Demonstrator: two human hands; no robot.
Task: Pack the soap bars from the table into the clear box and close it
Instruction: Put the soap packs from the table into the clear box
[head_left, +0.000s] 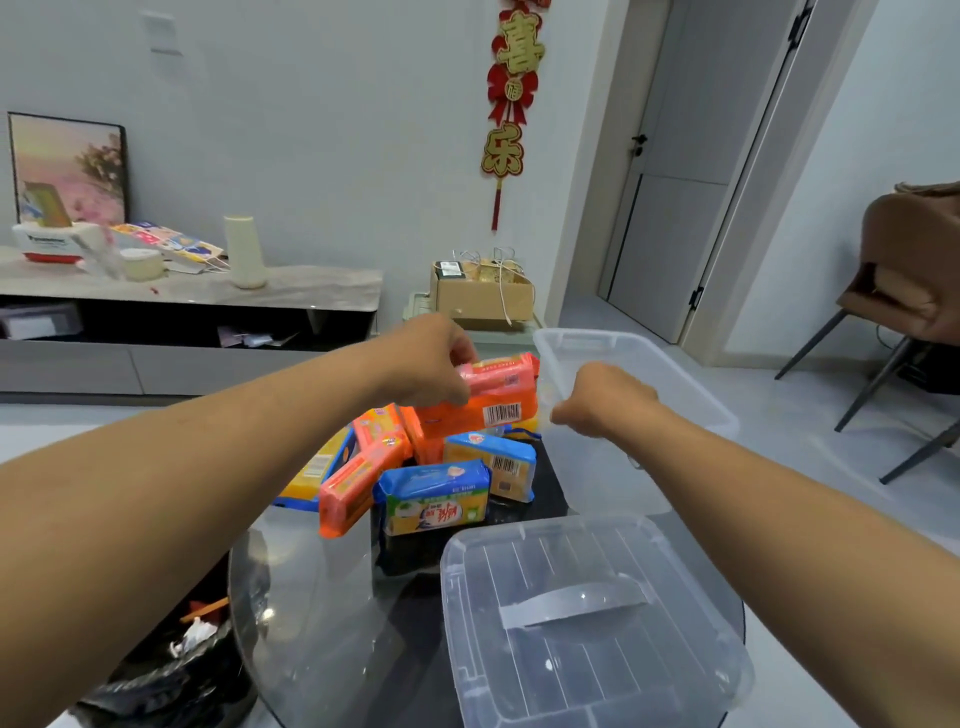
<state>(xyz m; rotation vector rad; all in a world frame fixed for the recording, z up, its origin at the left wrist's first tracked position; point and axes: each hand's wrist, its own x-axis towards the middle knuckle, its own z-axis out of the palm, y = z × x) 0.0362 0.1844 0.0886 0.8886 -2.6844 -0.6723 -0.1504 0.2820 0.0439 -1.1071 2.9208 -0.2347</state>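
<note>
1. A person is reaching both bare arms out over a round glass bench (322, 597), seen from a head-worn camera.
2. The left hand (428, 364) is gripping two stacked orange-wrapped soap bars (488, 397) lifted above the pile, with their long axes running left to right.
3. The right hand (605, 400) is curling at the near rim of the clear box (675, 384); whether it is actually pinching the rim cannot be told.
4. The clear box is sitting open just to the right of the held bars, so the coming move is probably a short carry rightwards.
5. The remaining soap bars (441, 493), orange, blue and yellow, are lying heaped on the bench below the left hand.
6. The lid (592, 623) is lying nearer the camera, apart from the box.
</note>
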